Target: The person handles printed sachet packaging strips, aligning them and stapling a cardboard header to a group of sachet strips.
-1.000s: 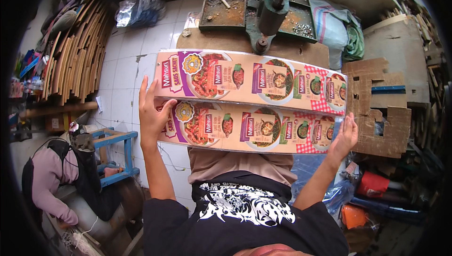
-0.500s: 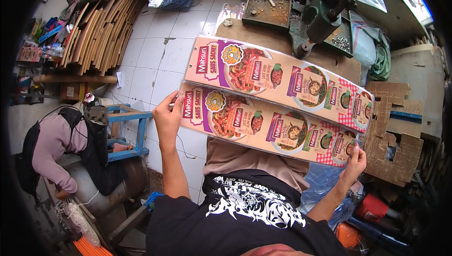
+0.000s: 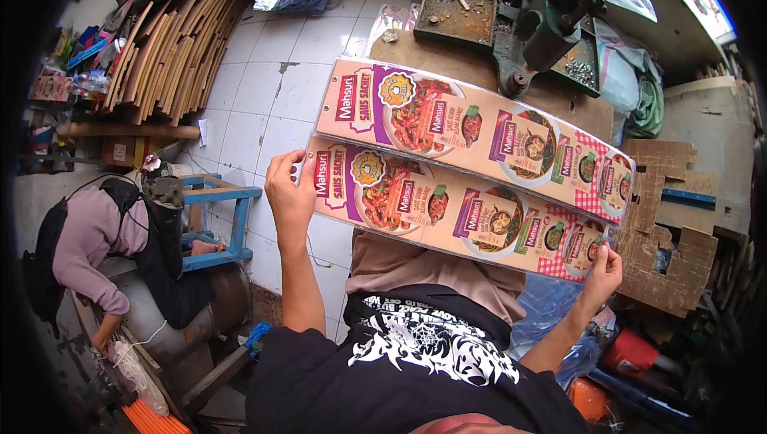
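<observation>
Two long printed advertising strips with pictures of food dishes and sauce packs lie in front of me, tilted down to the right. The nearer strip (image 3: pixel 447 212) is over my lap, its edges glossy like clear plastic. My left hand (image 3: pixel 289 192) pinches its left end between thumb and fingers. At its lower right corner, my right hand (image 3: pixel 604 276) is closed on the edge. Just beyond, the matching farther strip (image 3: pixel 481 132) rests on a brown board (image 3: pixel 447 57), its near edge close against or slightly overlapping the nearer one. A small hole shows in its left end.
A dark green hand press (image 3: pixel 551 43) stands beyond the strips, beside metal trays (image 3: pixel 457 12) of small parts. Stacked wooden slats (image 3: pixel 172 43) lean at far left. A co-worker (image 3: pixel 92 246) bends at the left near a blue stand (image 3: pixel 240 226). Cut cardboard (image 3: pixel 663 266) is at right.
The nearer strip's left end has shifted slightly right and up with my left hand. My right hand stays almost in place. The co-worker's arm has moved slightly.
</observation>
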`<action>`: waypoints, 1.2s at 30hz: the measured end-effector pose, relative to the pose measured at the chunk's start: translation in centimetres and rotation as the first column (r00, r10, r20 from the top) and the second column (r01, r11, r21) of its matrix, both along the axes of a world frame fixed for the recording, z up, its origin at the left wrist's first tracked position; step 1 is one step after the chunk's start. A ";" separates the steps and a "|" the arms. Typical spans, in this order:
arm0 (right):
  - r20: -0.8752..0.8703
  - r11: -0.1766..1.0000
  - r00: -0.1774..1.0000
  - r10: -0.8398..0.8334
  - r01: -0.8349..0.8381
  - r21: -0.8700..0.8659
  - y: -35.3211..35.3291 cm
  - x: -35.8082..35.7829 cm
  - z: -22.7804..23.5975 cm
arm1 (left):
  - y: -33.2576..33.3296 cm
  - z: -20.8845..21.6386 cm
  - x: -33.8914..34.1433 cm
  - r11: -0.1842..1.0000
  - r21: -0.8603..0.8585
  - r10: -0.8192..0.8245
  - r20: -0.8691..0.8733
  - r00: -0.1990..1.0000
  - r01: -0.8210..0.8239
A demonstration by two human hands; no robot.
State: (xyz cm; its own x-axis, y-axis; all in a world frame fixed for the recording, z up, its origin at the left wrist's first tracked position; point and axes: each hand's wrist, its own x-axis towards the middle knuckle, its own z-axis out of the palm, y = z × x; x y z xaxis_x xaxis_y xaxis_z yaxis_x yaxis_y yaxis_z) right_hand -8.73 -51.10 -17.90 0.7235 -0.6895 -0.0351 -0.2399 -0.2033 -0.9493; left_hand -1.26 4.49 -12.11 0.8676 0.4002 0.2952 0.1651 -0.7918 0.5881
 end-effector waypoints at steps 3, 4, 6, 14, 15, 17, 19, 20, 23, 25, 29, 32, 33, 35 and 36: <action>0.026 1.000 1.000 0.000 0.000 0.019 -0.4 -0.2 -0.3 | -0.8 0.6 0.2 0.996 -0.086 -0.024 -0.025 0.999 0.022; 0.027 1.000 1.000 -0.007 0.006 0.023 -0.3 -0.2 -0.2 | -1.1 1.0 0.2 0.986 -0.167 -0.018 -0.067 0.998 0.006; 0.028 1.000 0.999 -0.015 0.014 0.027 0.0 -0.3 -0.1 | -1.2 1.5 0.0 0.993 -0.113 0.031 -0.065 0.997 -0.038; -0.030 0.994 0.999 0.033 -0.036 -0.102 1.2 -0.3 0.8 | -1.3 1.6 0.4 0.996 -0.077 0.041 -0.123 0.992 -0.051; -0.084 0.987 0.996 0.020 -0.033 -0.159 1.5 0.0 1.3 | -1.3 1.5 0.3 0.997 -0.057 0.047 -0.105 0.993 -0.053; -0.084 0.982 0.996 0.003 -0.019 -0.188 1.9 0.2 1.4 | -1.6 1.7 0.2 0.997 -0.039 0.058 -0.084 0.995 -0.062; -0.138 0.969 0.990 -0.013 -0.022 -0.247 3.3 0.8 2.8 | -1.2 1.3 0.1 0.999 -0.001 0.050 -0.077 0.996 -0.050; -0.142 0.968 0.990 -0.021 -0.015 -0.252 3.6 0.9 3.1 | -1.0 1.2 0.1 0.998 0.045 0.051 -0.068 0.996 -0.048; -0.132 0.974 0.991 -0.011 -0.019 -0.224 3.6 1.0 3.3 | -1.3 1.7 0.4 0.999 -0.002 0.050 -0.088 0.995 -0.050; -0.151 0.971 0.988 -0.018 -0.019 -0.240 3.6 1.0 3.6 | -1.1 1.6 0.6 0.995 -0.070 0.067 -0.120 0.990 -0.076; -0.176 0.956 0.984 -0.028 -0.025 -0.293 4.2 1.2 4.0 | -0.4 1.3 0.9 0.990 -0.116 0.070 -0.120 0.990 -0.084; -0.168 0.963 0.986 -0.013 -0.033 -0.267 3.6 0.9 3.2 | -0.3 1.4 1.1 0.989 -0.128 0.052 -0.126 0.991 -0.069; -0.169 0.963 0.986 -0.016 -0.030 -0.266 3.6 1.0 3.3 | -0.3 1.4 1.2 0.987 -0.143 0.057 -0.128 0.990 -0.075; -0.175 0.967 0.984 -0.014 -0.032 -0.252 3.8 1.0 3.6 | -0.3 1.5 1.3 0.984 -0.158 0.059 -0.130 0.990 -0.080; -0.175 0.967 0.984 -0.015 -0.030 -0.252 3.8 1.1 3.7 | -0.3 1.6 1.3 0.986 -0.143 0.063 -0.147 0.987 -0.084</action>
State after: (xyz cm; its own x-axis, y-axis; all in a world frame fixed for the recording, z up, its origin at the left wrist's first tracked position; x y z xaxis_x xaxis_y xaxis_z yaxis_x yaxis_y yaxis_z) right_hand -7.65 -47.28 -14.19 0.7271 -0.6864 0.0134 -0.3942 -0.4334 -0.8104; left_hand 0.09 4.22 -10.52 0.8631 0.4942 0.1044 0.3091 -0.6803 0.6646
